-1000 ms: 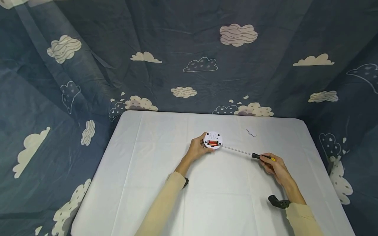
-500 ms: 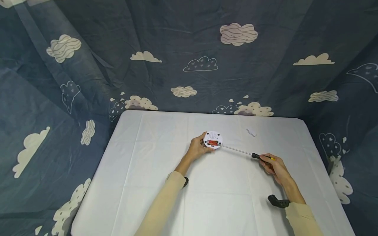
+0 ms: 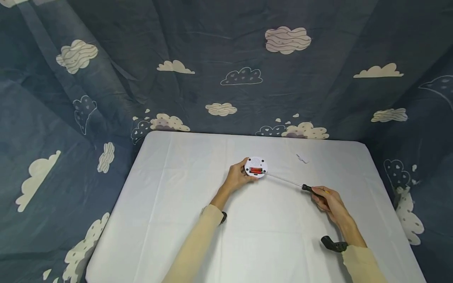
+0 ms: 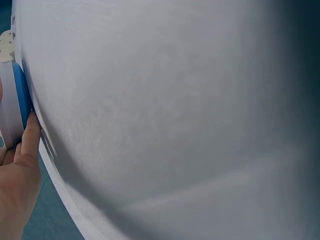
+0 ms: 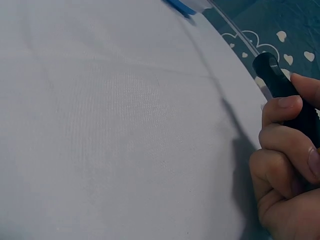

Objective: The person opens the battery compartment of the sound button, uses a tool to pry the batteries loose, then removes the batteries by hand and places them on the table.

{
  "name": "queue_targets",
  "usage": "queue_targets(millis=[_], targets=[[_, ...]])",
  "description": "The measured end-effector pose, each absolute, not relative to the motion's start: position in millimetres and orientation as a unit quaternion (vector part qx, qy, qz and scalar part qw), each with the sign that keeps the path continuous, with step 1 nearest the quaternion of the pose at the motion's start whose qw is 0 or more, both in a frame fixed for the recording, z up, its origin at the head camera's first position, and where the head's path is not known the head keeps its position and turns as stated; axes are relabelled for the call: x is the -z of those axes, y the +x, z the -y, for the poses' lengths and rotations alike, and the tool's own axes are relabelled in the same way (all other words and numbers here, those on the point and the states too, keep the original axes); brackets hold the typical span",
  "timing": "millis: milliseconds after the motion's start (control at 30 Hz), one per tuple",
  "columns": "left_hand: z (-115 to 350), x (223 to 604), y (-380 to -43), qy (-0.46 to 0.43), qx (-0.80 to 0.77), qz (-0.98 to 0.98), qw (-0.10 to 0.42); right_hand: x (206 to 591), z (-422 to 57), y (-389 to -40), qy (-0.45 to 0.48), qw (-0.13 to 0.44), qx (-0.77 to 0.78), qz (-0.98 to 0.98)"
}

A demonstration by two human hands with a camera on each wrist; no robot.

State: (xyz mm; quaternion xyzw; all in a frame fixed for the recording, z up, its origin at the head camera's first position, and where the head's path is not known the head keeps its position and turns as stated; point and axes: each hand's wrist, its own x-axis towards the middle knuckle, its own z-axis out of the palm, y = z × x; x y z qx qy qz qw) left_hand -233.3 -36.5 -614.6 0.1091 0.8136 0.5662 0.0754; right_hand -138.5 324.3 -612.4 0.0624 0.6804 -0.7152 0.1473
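My left hand (image 3: 235, 177) grips a round white device (image 3: 255, 161) by its left edge, its underside facing up. Red batteries (image 3: 256, 170) lie in the device's uncovered compartment. In the left wrist view a blue face (image 4: 22, 92) shows on the device's other side, close to the table. My right hand (image 3: 329, 202) holds a long screwdriver (image 3: 286, 181) by its black handle, fingers curled round it in the right wrist view. The screwdriver's thin shaft points left, and its tip meets the device at the right end of the battery compartment.
A small white piece (image 3: 302, 158), perhaps a cover, lies on the white-covered table (image 3: 262, 243) to the right of the device. Behind and at the sides hangs a dark blue cloth (image 3: 198, 90) with cloud prints. A black wrist mount (image 3: 334, 245) sits on the right wrist.
Both hands, the device and the screwdriver stay almost in place. The screwdriver handle looks slightly turned, with less of its yellow part showing. The head view has shifted a little.
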Motion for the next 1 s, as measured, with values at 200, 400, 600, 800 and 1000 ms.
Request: queue_targets(millis=[200, 400, 600, 800, 1000], targets=[[37, 612, -235, 0.103, -0.573, -0.809, 0.082, 611, -324, -138, 0.06, 0.14, 0.716, -0.681], [36, 613, -234, 0.105, -0.571, -0.809, 0.088, 611, -324, -134, 0.065, 0.132, 0.721, -0.677], [37, 614, -233, 0.101, -0.575, -0.807, 0.084, 612, -328, -130, 0.059, 0.115, 0.736, -0.664], [37, 612, -231, 0.104, -0.58, -0.804, 0.078, 609, -332, -128, 0.061, 0.085, 0.751, -0.652], [36, 612, -229, 0.104, -0.576, -0.808, 0.075, 610, -338, -129, 0.139, -0.009, 0.782, -0.608]])
